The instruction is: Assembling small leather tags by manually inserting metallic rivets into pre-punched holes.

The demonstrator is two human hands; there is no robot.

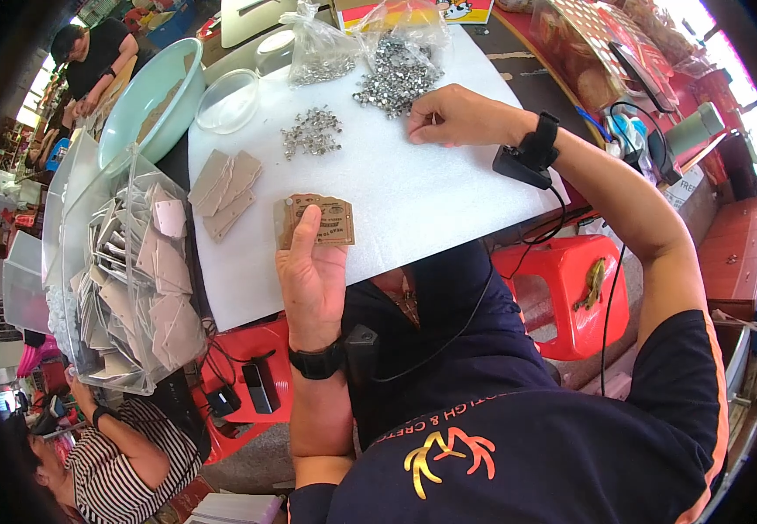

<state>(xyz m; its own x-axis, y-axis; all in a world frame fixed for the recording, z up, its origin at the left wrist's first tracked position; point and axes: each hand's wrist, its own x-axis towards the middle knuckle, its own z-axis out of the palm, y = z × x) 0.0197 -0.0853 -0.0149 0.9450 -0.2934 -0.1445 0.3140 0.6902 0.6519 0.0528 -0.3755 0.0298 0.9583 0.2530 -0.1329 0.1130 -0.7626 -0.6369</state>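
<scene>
White-covered table [448, 210], red plastic stools [575, 288], bright daylight

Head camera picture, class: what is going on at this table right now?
A person sits at a white work board. The left hand holds a brown card tag flat on the board, thumb on top. The right hand reaches into a pile of small metal studs, fingers pinched. A smaller heap of studs and a stack of blank tags lie nearby.

Two hands: left hand [310, 278], right hand [457, 116]. One brown paper tag [326, 218] held. Three loose tags [224, 190] on white sheet [413, 201]. Two rivet heaps [312, 133] [393, 83]. One clear dish [228, 100]. One green basin [147, 96]. Two red stools [571, 293] [247, 349].
</scene>
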